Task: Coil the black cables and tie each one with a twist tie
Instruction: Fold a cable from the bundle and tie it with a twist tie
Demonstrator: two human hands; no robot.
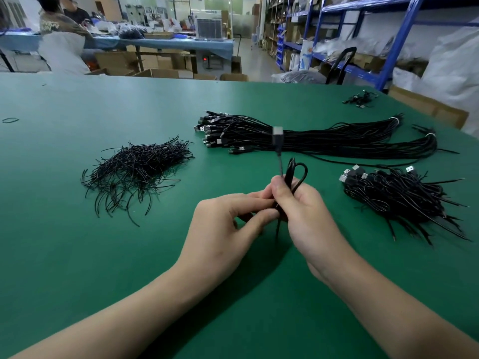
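My right hand (pixel 305 211) is clenched round one coiled black cable (pixel 295 172). Its loops rise above my fist, and its single plug (pixel 277 133) stands upright over them. My left hand (pixel 223 224) pinches at the coil's waist with thumb and forefinger, touching my right fingers. One thin black strand (pixel 277 231) hangs below; I cannot tell whether it is cable tail or tie.

Both hands hover over bare green table (pixel 77 255), with open room on my left and towards me. There are three heaps, each with too many strands to count:
- twist ties (pixel 137 172), well to my left
- a long cable bundle (pixel 324 141) beyond my hands, banded in two places
- a pile of coiled cables (pixel 399 195) near my right, close to the table's slanting right edge

A small cluster (pixel 359 98) lies by the far edge.
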